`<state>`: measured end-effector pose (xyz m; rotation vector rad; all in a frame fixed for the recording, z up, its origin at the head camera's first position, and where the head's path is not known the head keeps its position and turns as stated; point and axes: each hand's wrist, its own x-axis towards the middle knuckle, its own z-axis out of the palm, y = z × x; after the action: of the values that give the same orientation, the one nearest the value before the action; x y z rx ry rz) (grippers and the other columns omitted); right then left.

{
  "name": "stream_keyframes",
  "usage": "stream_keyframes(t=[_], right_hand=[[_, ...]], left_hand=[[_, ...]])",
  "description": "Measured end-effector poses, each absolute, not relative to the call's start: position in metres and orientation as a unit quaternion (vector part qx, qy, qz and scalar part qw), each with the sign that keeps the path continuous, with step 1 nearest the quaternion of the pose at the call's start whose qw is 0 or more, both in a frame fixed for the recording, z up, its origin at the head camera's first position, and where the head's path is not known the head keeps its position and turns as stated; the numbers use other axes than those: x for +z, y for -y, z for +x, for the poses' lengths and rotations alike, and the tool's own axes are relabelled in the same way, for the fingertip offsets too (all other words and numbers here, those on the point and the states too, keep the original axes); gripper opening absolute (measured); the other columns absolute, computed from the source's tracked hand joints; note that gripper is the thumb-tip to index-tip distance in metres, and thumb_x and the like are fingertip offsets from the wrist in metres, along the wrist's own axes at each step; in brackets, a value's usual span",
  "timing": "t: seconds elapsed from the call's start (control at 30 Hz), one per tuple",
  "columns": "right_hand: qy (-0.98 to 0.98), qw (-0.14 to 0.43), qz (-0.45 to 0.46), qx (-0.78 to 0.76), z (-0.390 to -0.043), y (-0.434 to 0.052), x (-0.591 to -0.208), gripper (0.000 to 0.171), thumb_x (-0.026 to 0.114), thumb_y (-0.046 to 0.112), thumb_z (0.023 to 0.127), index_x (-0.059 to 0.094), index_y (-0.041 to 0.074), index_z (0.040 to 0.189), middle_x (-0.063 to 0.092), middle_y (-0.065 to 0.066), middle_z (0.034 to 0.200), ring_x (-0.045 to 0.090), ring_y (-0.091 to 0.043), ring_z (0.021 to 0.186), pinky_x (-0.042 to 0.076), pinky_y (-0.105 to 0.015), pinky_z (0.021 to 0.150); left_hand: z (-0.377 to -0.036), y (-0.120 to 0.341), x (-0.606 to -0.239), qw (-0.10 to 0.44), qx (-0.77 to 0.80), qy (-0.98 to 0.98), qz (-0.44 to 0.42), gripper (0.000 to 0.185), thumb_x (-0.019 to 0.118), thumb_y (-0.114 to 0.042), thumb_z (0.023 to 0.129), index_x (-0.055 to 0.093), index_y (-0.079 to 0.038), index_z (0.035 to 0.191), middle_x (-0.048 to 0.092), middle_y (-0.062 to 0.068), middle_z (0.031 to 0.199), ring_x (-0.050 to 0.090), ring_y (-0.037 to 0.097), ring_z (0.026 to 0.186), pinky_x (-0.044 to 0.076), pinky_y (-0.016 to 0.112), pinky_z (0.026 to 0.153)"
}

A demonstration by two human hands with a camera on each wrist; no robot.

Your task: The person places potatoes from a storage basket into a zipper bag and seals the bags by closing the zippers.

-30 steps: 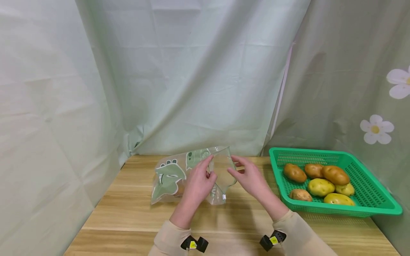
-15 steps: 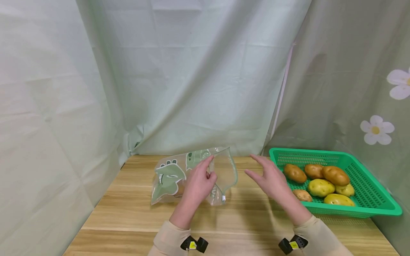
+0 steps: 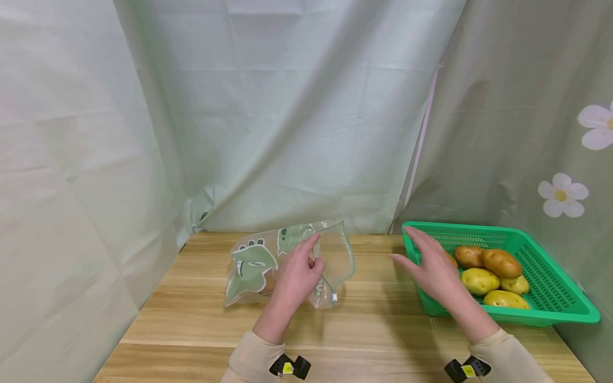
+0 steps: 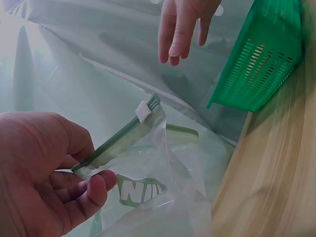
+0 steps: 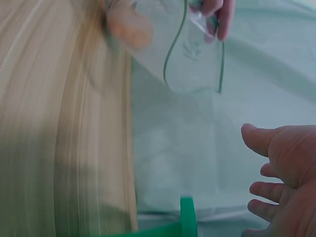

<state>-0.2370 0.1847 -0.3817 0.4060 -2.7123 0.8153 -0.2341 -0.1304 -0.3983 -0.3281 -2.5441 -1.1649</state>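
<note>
The clear zip bag (image 3: 292, 263) lies mid-worktop (image 3: 364, 324), its mouth pinched up by the left hand (image 3: 297, 276) so it gapes rightward; the right hand (image 3: 433, 263), fingers relaxed and empty, hovers over the green basket (image 3: 551, 308) of potatoes (image 3: 500, 261)

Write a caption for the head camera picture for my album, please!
Left hand holds a zip bag open while right hand reaches over a green basket of potatoes.

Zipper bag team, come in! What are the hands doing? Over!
Left hand pinches the zipper bag mouth open. Right hand open, empty, over the green basket rim, nearing the potatoes. Nothing in the way.
</note>
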Motion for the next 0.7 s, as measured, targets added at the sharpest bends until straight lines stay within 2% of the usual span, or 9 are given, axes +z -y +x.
stream_keyframes(t=[0.23, 0.47, 0.7], right_hand=[[0.938, 0.162, 0.151, 0.267, -0.239, -0.212, -0.387, 0.082, 0.078, 0.037, 0.104, 0.041, 0.002, 0.168, 0.037, -0.03, 0.17, 0.029, -0.057, 0.157, 0.029, -0.08, 0.118], [0.936, 0.175, 0.159, 0.259, -0.245, -0.232, -0.398, 0.081, 0.077, 0.037, 0.105, 0.04, 0.002, 0.169, 0.034, -0.032, 0.171, 0.025, -0.058, 0.158, 0.02, -0.078, 0.124], [0.939, 0.183, 0.152, 0.248, -0.25, -0.248, -0.405, 0.086, 0.079, 0.039, 0.103, 0.039, -0.001, 0.168, 0.034, -0.033, 0.171, 0.024, -0.06, 0.158, 0.02, -0.082, 0.121]], left_hand=[[-0.233, 0.129, -0.398, 0.16, -0.405, 0.892, -0.117, 0.068, 0.07, 0.0, 0.093, 0.057, -0.005, 0.159, 0.067, 0.016, 0.145, 0.054, 0.007, 0.06, 0.049, 0.026, 0.052], [-0.233, 0.129, -0.399, 0.161, -0.408, 0.89, -0.12, 0.068, 0.07, 0.001, 0.093, 0.057, -0.004, 0.159, 0.066, 0.016, 0.148, 0.054, 0.006, 0.059, 0.05, 0.026, 0.051], [-0.233, 0.129, -0.4, 0.164, -0.408, 0.89, -0.121, 0.068, 0.07, 0.0, 0.093, 0.057, -0.004, 0.159, 0.066, 0.016, 0.146, 0.054, 0.006, 0.06, 0.05, 0.025, 0.052]])
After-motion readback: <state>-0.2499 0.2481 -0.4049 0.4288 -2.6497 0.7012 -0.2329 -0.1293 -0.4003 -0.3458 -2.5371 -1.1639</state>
